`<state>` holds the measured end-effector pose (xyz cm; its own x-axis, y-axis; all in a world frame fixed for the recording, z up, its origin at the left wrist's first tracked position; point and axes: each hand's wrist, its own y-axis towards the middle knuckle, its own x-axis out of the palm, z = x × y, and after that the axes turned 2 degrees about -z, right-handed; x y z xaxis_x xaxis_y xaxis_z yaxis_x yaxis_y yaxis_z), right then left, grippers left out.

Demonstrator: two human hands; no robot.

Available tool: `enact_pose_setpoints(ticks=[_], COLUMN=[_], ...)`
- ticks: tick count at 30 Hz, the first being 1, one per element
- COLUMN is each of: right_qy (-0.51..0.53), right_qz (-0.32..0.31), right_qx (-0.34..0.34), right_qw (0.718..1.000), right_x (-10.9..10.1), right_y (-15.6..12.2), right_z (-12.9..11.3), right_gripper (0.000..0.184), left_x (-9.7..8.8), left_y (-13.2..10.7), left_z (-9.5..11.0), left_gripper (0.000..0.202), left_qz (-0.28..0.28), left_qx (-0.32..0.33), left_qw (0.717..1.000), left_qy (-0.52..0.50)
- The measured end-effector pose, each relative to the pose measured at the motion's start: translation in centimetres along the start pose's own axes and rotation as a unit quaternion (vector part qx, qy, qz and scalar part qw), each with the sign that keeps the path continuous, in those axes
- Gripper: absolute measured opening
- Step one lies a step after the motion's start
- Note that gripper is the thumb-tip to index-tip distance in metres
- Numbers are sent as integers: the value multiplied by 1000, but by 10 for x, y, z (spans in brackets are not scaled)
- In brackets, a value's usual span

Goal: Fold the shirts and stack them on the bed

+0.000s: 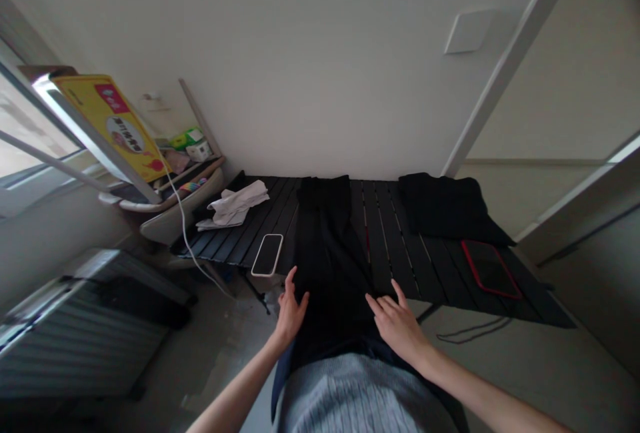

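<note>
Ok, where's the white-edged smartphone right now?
In the head view, the smartphone lies on the left of the black slatted table, between the crumpled white cloth and the black garment, just beyond the left hand.

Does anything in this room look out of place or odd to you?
Mainly the yellow printed board, which leans at a tilt by the window instead of standing straight. A white cable also droops past the edge of the black slatted table, and a white cloth lies crumpled on it.
</note>
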<state>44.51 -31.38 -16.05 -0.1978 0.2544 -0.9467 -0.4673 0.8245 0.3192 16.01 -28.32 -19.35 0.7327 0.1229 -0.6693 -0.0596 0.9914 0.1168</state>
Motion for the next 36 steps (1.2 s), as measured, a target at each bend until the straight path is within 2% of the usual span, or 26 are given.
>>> enact_pose_setpoints(ticks=[3,7,9,11,13,15,16,18,20,22,25,27,29,31,32,33,34,36], right_qy=[-41,-47,-31,-10,1,-15,-34,-80,-102,-78,48,167,275,348,374,394,405,390], right_qz=[-14,-49,-51,-45,-36,-21,-12,2,3,-7,-69,-179,-305,-379,-391,-389,-374,-318], right_qx=[-8,-29,-34,-39,-54,-79,-91,-99,-92,-88,-123,-166,-190,-184,-175,-161,-139,-74], right_qw=[999,997,998,998,998,996,995,992,990,993,989,955,892,837,822,817,823,861], right_x=[-15,-48,-64,-78,-84,-83,-80,-74,-70,-72,-88,-104,-122,-138,-144,-147,-147,-139], right_y=[3,12,16,19,20,18,17,16,17,20,25,29,35,48,57,68,81,108], right_z=[-3,-12,-17,-20,-19,-15,-12,-6,-1,1,2,3,6,13,18,25,33,52], right_gripper=[32,25,20,15,21,37,40,39,40,37,30,30,27,24,25,26,26,23], left_x=[-17,-49,-66,-81,-91,-93,-92,-88,-85,-85,-93,-102,-111,-120,-123,-125,-127,-124], left_y=[-3,-13,-17,-21,-23,-23,-22,-20,-17,-15,-13,-10,-2,12,22,34,47,77], left_z=[16,58,84,106,119,122,121,119,118,124,139,150,159,163,164,162,160,149], left_gripper=[62,54,51,45,43,51,56,55,45,35,24,22,23,25,26,26,27,26], left_qz=[-8,-47,-96,-180,-256,-292,-289,-263,-232,-224,-276,-342,-445,-550,-582,-590,-576,-496], left_qx=[23,81,111,139,157,173,183,202,205,196,219,266,306,300,280,255,230,191], left_qw=[999,996,989,973,953,938,934,926,915,905,890,871,830,779,764,765,783,847], left_qy=[-21,9,28,39,48,74,101,180,260,305,290,233,140,33,-8,-36,-50,-37])
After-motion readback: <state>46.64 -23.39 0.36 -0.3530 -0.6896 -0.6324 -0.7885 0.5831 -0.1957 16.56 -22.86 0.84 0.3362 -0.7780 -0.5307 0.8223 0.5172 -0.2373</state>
